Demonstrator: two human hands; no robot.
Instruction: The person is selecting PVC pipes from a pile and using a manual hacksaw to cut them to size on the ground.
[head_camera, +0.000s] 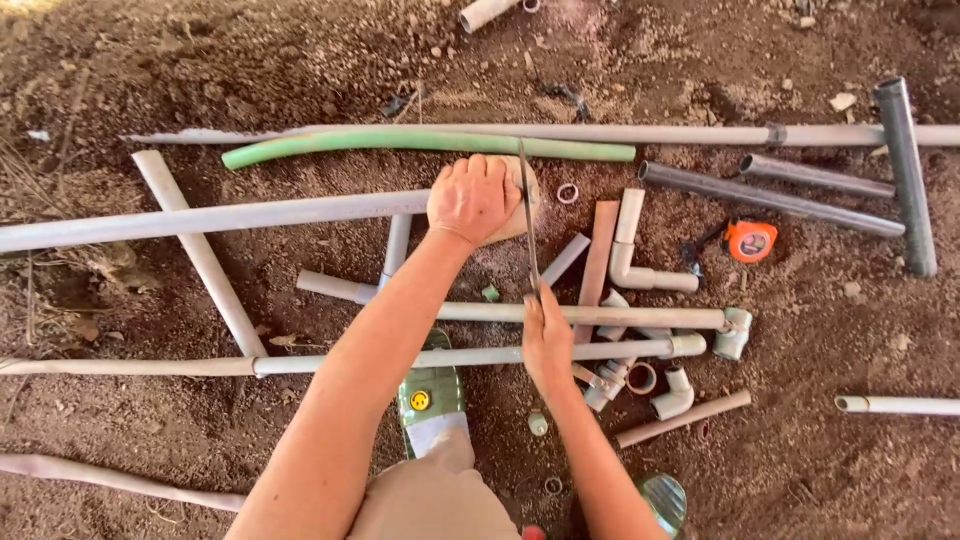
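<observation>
Nearest us, our right hand (547, 340) has its fingers clenched around the lower end of a thin saw blade (527, 215), which runs upright away from us across the pipes. Farther out, our left hand (472, 197) is pressed down with fingers curled over the end of a long grey pipe (215, 220), just beside the blade. Beyond lies a green hose (420, 142); an orange tape measure (750, 240) sits off right on the dirt ground (150, 440).
</observation>
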